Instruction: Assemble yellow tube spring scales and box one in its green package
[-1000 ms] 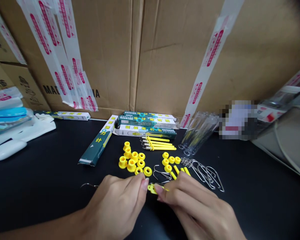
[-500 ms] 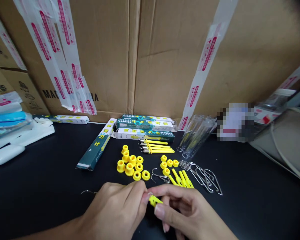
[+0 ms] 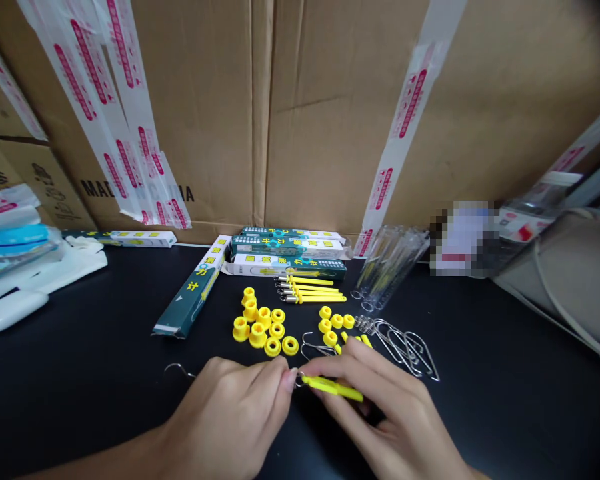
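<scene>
Both hands are meeting low in the centre, just above the black tabletop point(image 3: 80, 373). The left hand point(image 3: 235, 417) is lying palm-down, forearm entering from lower left, thumb and forefinger tips point(image 3: 289, 379) pressing together on the metal end of a yellow rod point(image 3: 333, 388). The right hand point(image 3: 397, 417) is angling in from lower right, knuckles up, its grip clamping the rod's other end, forefinger stretching along the top. The rod is running roughly level between the two grips, near the front edge, slightly lower on the right. A wire hook point(image 3: 179, 369) is sticking out from under the left hand; can't tell whether it's joined to the rod. Just behind the fingers, yellow caps point(image 3: 261, 327) are sitting in a cluster, smaller yellow rings point(image 3: 333, 322) beside them. Further right, loose springs and wire hooks point(image 3: 405, 343) are lying in a pile. Behind those: finished rods point(image 3: 313, 290) lying side by side, green boxes point(image 3: 290, 248) stacked, clear tubes point(image 3: 390, 270) to their right. Taped cardboard cartons point(image 3: 330, 113) are filling the background.
</scene>
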Motion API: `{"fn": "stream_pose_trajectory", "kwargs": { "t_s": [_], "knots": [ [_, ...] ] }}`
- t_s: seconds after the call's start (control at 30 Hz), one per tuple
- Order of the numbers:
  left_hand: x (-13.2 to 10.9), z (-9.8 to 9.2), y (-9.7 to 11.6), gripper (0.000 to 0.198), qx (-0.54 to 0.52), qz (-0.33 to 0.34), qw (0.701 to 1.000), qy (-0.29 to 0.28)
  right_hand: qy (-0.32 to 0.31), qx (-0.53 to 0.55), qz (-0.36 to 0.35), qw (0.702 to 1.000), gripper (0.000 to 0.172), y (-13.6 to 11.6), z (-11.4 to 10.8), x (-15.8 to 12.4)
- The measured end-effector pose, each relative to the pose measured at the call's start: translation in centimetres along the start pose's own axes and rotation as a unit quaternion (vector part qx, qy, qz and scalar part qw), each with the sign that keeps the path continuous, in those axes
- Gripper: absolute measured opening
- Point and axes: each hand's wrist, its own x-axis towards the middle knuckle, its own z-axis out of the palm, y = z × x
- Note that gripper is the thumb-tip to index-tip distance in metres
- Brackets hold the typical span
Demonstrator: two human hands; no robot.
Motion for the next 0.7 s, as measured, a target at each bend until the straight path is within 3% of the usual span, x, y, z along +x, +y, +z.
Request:
{"fn": "stream_pose_trajectory", "kwargs": {
  "t_s": [0.23,0.43,0.7],
  "knots": [
    [-0.03,-0.59,0.36,0.046,-0.036,-0.056,0.998,-0.013,0.035,0.003,-0.019,0.999,0.029,-0.27,0.09,0.49],
    [0.08,-0.30,0.57,0.042,0.050,-0.023,0.998,0.034,0.034,0.007,-0.001,0.999,0.036,-0.07,-0.22,0.33],
    [0.20,-0.25,0.24,0.040,0.048,0.008,0.997,0.062,0.031,0.020,0.020,0.999,0.031,0.51,-0.32,0.50]
  ]
}}
